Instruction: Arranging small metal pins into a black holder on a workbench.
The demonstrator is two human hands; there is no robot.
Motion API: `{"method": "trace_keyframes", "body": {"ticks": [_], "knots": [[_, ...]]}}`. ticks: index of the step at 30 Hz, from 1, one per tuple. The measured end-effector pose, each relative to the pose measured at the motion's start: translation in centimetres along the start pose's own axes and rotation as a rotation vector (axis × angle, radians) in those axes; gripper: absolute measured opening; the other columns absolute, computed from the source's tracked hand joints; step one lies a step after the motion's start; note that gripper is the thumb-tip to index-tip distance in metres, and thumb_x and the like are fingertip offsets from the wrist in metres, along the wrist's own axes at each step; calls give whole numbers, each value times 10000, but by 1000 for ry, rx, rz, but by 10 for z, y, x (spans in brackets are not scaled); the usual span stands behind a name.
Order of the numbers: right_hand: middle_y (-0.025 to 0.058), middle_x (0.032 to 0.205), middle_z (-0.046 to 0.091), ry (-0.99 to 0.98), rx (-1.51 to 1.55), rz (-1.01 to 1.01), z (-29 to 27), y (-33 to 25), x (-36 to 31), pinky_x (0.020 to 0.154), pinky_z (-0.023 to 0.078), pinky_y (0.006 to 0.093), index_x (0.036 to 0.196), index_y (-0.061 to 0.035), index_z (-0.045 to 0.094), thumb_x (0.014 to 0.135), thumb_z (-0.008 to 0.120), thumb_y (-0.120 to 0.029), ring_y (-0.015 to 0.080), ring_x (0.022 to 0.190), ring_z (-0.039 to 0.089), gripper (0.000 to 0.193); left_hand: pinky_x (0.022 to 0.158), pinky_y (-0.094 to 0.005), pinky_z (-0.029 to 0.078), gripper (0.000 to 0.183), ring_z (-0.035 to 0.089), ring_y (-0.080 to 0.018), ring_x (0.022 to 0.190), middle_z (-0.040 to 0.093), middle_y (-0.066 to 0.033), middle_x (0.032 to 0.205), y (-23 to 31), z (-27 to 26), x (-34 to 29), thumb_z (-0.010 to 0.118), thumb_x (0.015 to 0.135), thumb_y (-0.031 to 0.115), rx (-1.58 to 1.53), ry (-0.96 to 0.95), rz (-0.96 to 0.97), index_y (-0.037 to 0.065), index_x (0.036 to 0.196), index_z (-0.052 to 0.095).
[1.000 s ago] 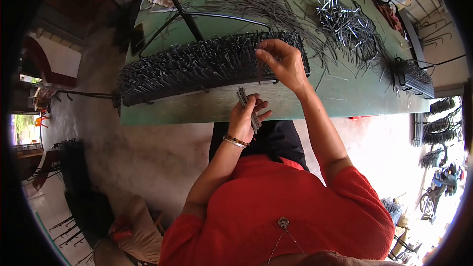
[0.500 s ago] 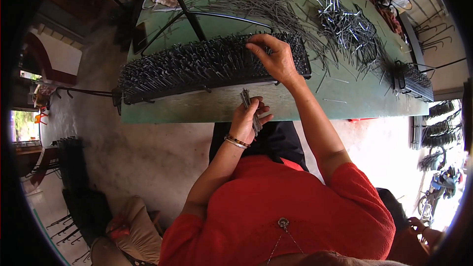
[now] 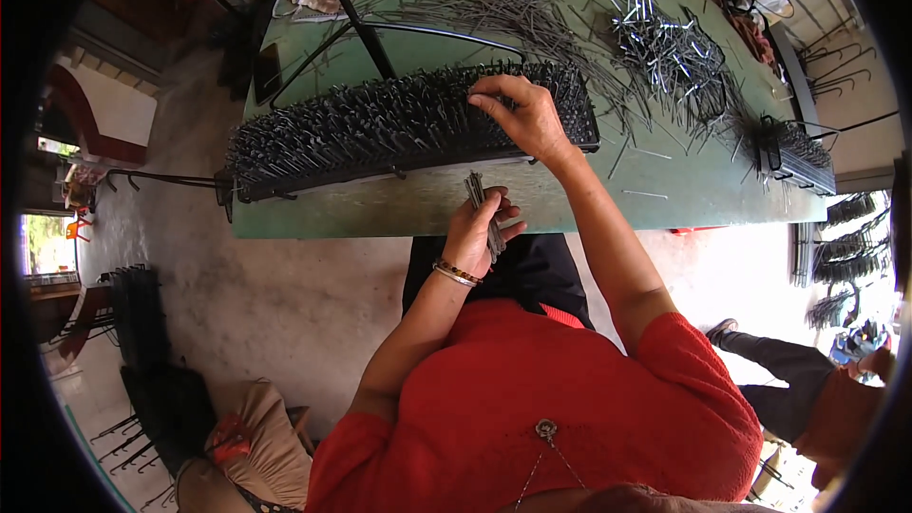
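Observation:
A bundle of thin grey metal rods [image 3: 476, 190] is gripped in my left hand [image 3: 473, 233], just off the table's near edge. Ahead of it lies a long black rack [image 3: 351, 133], densely packed with short dark metal pins standing up like bristles. My right hand [image 3: 534, 119] is over the right half of this rack, thumb and fingertips pinched together among the pin tops. Whatever sits between those fingertips is too small to make out.
Loose rods [image 3: 503, 9] are strewn across the green table [image 3: 570, 199], with a shinier heap [image 3: 665, 47] at right. A second pin rack [image 3: 798, 157] sits at the right end. Black bars rise behind the first rack. Another person's leg [image 3: 779, 356] shows at lower right.
My right hand has shifted slightly left along the rack, still pinched. My left hand keeps its place with the rods. At lower right, another person has moved, and a leg now shows.

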State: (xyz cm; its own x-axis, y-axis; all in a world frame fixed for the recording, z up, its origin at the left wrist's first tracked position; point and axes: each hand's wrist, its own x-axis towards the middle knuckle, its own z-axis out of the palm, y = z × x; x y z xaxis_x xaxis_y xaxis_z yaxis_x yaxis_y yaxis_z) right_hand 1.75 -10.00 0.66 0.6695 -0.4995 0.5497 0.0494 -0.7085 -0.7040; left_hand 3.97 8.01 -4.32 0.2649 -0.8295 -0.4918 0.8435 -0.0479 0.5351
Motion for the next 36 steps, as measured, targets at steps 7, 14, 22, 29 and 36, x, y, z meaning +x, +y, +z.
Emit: {"method": "trace_keyframes", "body": {"ticks": [7, 14, 22, 29, 36], "knots": [[37, 894, 682, 86, 52, 81, 6, 3, -7, 729, 475, 331, 903, -66, 673, 794, 704, -149, 230, 792, 602, 141, 687, -315, 563, 219, 595, -143, 815, 565, -38, 861, 0, -1, 0, 585, 909, 209, 13, -1, 2, 42, 1047, 552], [52, 853, 680, 86, -132, 5, 10, 5, -11, 767, 449, 334, 929, -85, 676, 783, 704, -139, 231, 785, 598, 158, 687, -312, 560, 212, 593, -137, 814, 563, -35, 865, 1, -1, 0, 578, 910, 202, 23, -1, -12, 42, 1047, 552], [50, 847, 645, 64, -258, -195, 10, -2, -9, 752, 422, 339, 1039, -105, 658, 799, 658, -96, 236, 797, 587, 240, 692, -309, 555, 192, 592, -134, 813, 567, -33, 867, 0, -4, 1, 568, 911, 178, 6, 3, -14, 46, 1050, 558], [69, 878, 631, 104, -221, -164, 12, 2, -10, 740, 434, 351, 996, -87, 672, 803, 648, -85, 249, 820, 584, 195, 690, -308, 557, 184, 594, -136, 817, 571, -33, 873, 0, -4, -1, 563, 909, 156, 4, -4, -10, 43, 1053, 562], [57, 905, 619, 68, -284, -151, 9, 1, -12, 743, 419, 346, 943, -75, 684, 791, 654, -85, 246, 818, 575, 155, 693, -311, 559, 185, 596, -138, 822, 574, -34, 881, 0, -1, -2, 558, 907, 140, 2, 3, -15, 38, 1061, 563]]}}
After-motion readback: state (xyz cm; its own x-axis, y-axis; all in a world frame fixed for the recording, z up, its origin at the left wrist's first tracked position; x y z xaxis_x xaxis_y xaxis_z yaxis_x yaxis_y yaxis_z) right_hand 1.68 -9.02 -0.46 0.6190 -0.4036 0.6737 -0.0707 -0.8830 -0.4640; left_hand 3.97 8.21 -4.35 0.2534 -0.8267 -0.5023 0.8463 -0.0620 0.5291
